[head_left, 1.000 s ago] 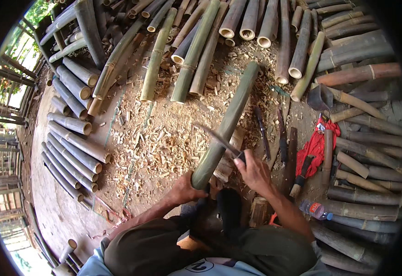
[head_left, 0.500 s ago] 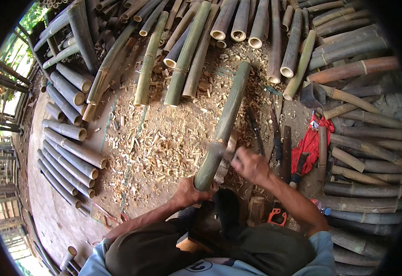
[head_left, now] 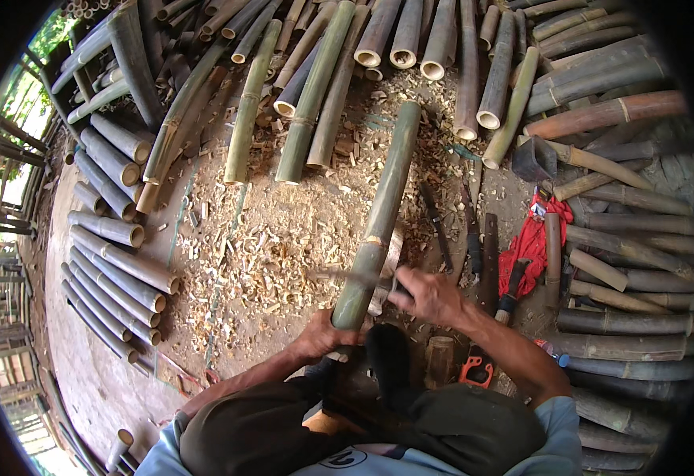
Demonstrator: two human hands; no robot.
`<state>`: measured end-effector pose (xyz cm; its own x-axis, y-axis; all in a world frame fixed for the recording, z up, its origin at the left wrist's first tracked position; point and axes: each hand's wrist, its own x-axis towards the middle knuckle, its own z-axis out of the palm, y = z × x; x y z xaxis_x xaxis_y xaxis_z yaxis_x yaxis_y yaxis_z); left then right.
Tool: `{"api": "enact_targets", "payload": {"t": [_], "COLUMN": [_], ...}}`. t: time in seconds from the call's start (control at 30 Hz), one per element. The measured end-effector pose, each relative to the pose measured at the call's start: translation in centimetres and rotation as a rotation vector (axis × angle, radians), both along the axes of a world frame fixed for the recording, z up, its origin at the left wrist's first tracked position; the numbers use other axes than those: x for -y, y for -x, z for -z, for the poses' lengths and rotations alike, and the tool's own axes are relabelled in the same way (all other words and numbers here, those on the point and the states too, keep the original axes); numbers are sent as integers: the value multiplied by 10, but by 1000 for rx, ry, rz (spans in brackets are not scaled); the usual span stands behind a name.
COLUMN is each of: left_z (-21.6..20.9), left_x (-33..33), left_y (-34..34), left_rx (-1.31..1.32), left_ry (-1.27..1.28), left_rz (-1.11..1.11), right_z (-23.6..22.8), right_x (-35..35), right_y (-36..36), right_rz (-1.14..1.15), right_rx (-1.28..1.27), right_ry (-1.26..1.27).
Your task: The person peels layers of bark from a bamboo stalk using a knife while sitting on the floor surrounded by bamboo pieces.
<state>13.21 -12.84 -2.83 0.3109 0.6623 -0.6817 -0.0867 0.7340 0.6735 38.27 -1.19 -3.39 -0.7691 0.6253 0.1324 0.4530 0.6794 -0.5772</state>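
Note:
A green bamboo pole point(head_left: 392, 178) slants away from me between my knees, its near end low and its far end toward the back. Wrapped round that near end is my left hand point(head_left: 317, 336). My right hand point(head_left: 430, 297) is closed on a knife, just right of the pole. The knife's blade point(head_left: 324, 274) is smeared by motion and lies across the pole below its node ring; whether it touches the surface I cannot tell. A pale, rough piece of wood point(head_left: 389, 258) shows beneath the pole on its right side.
Wood shavings point(head_left: 267, 254) cover the ground ahead. Cut bamboo poles point(head_left: 117, 262) lie at left, others point(head_left: 303, 119) at the back, and a stack point(head_left: 624, 321) at right. A red cloth point(head_left: 525, 246), a dark long tool point(head_left: 436, 226) and an orange saw handle point(head_left: 475, 371) lie nearby.
My right hand and the knife have moved slightly; the blade now shows crosswise over the pole, left of the hand. My left hand keeps its grip. The whole view has shifted a little.

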Motion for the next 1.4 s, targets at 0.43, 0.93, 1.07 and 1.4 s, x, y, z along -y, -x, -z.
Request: {"api": "enact_targets", "payload": {"t": [0.43,0.93,1.07,1.4], "left_z": [39,43,33,42], "left_x": [13,19,13,3], "left_y": [-11,-4,-5,-12], "left_rx": [315,589,371,46], "left_ry": [82,183,109,-86], "left_rz": [-109,-120,-51,35], "right_z": [30,17,24,-6], "right_x": [-28,0,-31,22], "right_y": [-31,-12,-32,-13], "right_rz": [559,159,548,104], "right_rx": [172,11,59,265], "right_ry": [181,75,333,64]}}
